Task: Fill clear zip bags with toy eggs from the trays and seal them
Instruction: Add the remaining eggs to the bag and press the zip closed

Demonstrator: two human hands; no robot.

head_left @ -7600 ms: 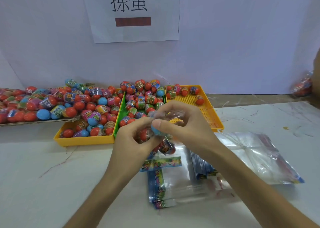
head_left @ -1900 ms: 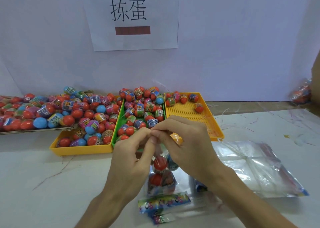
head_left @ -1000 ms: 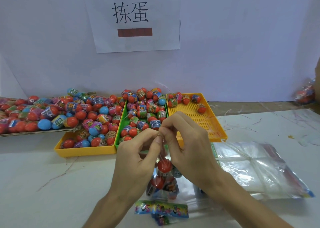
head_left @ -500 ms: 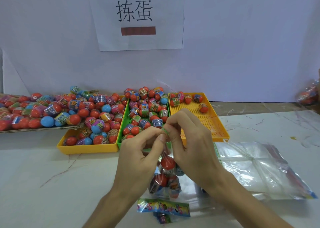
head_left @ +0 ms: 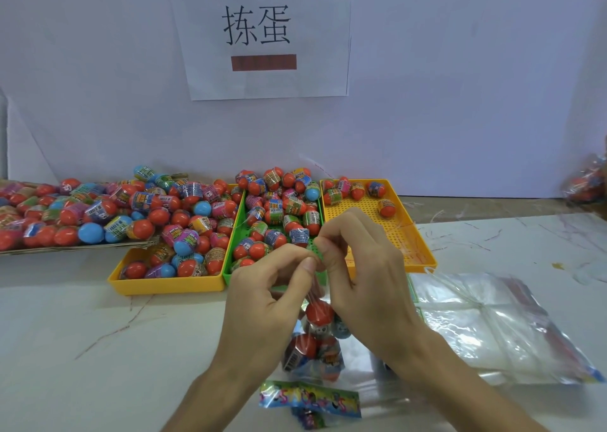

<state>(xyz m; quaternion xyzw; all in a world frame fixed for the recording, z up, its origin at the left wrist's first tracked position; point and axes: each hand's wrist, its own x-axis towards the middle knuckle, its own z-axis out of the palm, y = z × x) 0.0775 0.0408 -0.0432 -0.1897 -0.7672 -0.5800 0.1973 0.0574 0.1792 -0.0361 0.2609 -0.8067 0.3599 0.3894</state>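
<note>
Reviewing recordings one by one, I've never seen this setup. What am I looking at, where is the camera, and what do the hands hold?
No machine here: a person works with bare hands, filmed by one camera on their head, looking forward and down. The left hand and right hand both pinch the top of a clear bag holding several toy eggs. Behind them on the white table stand a yellow tray and a green tray heaped with eggs, and a second yellow tray holding few. Empty bags lie stacked at the right.
</note>
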